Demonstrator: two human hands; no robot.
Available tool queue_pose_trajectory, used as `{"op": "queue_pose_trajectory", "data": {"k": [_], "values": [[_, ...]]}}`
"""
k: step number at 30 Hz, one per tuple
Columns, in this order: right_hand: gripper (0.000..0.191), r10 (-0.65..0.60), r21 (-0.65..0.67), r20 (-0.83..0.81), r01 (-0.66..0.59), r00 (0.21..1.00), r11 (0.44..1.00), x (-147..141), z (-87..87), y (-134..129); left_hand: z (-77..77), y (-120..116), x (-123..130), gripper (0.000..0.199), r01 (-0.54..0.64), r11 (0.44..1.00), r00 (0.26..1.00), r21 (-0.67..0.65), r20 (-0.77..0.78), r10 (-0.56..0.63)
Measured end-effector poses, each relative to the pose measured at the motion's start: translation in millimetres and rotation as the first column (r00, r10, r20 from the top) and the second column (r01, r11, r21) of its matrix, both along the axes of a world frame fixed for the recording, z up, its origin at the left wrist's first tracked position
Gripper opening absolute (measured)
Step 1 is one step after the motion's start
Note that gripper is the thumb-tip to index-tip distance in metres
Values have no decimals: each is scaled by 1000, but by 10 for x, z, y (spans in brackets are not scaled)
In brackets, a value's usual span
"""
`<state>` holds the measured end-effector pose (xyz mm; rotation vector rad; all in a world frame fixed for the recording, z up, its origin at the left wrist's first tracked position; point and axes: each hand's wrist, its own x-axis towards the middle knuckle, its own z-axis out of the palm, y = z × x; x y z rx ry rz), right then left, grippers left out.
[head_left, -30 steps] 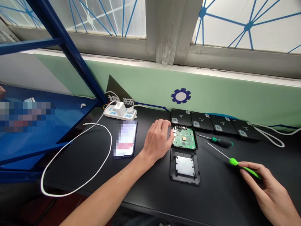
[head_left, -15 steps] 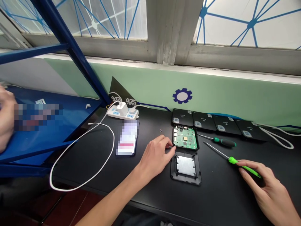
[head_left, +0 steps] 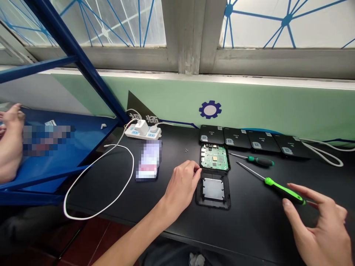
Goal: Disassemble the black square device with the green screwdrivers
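Observation:
My left hand [head_left: 183,184] has its fingers curled in and pressed together. Its tips are at the near left corner of an opened black case that holds a green circuit board [head_left: 215,157]; whatever they pinch is hidden. Right below the case lies a black cover [head_left: 201,197] with a silver metal plate [head_left: 213,188] on it. My right hand [head_left: 318,218] is open, thumb and fingers apart around the handle end of a bright green and black screwdriver [head_left: 285,190], which lies on the table. A smaller dark green screwdriver [head_left: 260,161] lies behind it.
Several closed black boxes [head_left: 237,138] line the wall. Tiny screws [head_left: 186,150] lie left of the case. A phone [head_left: 149,160], a power strip [head_left: 142,131] and a looped white cable [head_left: 65,207] are further left. Another person's hand [head_left: 12,147] is over the blue table [head_left: 91,147].
My right hand has let go of the green screwdriver, its fingers spreading off the handle. My left hand stays by the case corner. The view has shifted slightly; the other person's hand has turned.

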<state>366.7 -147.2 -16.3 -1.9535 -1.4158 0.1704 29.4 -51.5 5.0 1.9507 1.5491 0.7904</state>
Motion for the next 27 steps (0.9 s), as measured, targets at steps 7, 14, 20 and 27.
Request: {"op": "queue_pose_trajectory", "data": {"k": [7,14,20,27], "values": [[43,70,51,-237,-60,969,997,-836,130,-161,76,-135,-92,15,-139,979,918,-148,352,183],[54,200,18,-864,-368,462,930,-1254,195,174,211,-228,-224,33,-148,918,710,-367,606,357],[74,259,213,-966,-508,22,835,-1627,155,75,322,-323,-292,44,-129,855,539,-502,689,486],[96,248,215,-969,-504,-2,836,-1768,28,-34,229,-473,-164,52,97,763,370,-639,735,568]]}}
